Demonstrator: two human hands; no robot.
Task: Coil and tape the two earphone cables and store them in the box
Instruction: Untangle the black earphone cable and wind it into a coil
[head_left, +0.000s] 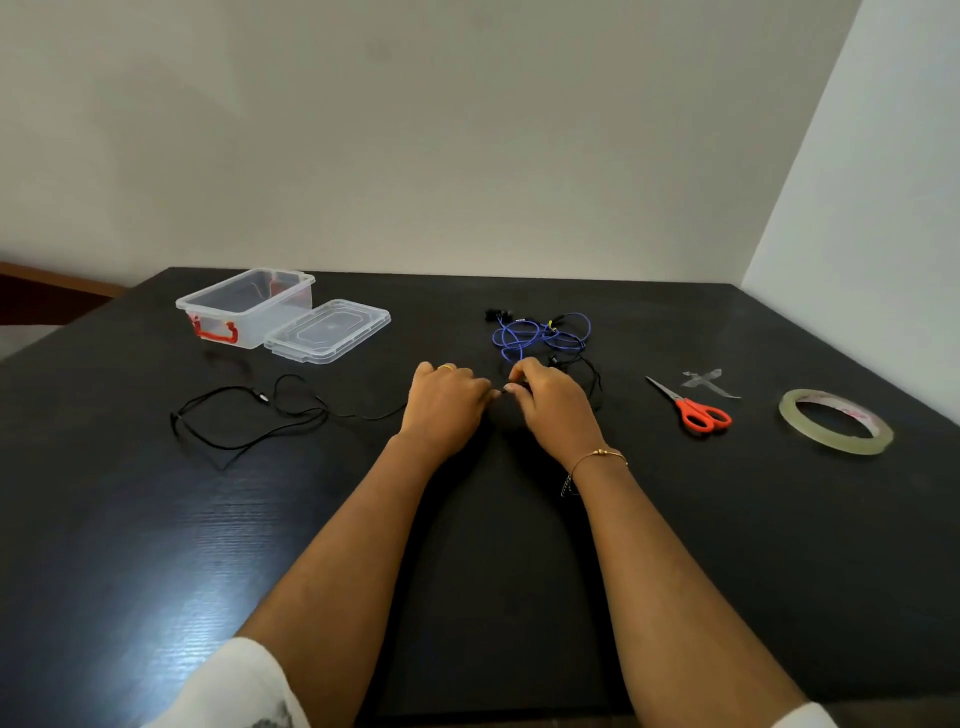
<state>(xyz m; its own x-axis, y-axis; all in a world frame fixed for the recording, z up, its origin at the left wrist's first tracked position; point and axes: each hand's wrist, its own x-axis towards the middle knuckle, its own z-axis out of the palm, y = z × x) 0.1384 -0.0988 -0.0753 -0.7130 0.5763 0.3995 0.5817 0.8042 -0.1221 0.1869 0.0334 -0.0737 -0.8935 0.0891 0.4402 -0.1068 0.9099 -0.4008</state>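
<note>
A black earphone cable (270, 410) lies stretched over the dark table, from loose loops at the left to the middle. There my left hand (447, 402) and my right hand (550, 402) meet, both pinching the black cable between their fingertips. A tangled blue earphone cable (537, 335) lies just beyond my right hand. The clear plastic box (247, 306) with red handles stands open at the back left. Its lid (327, 330) leans against the box's right side.
Red-handled scissors (696, 408) lie to the right of my hands. Behind them are cut strips of tape (709, 382) stuck on the table. A roll of clear tape (835, 422) lies flat at the far right. Walls close off the back and right.
</note>
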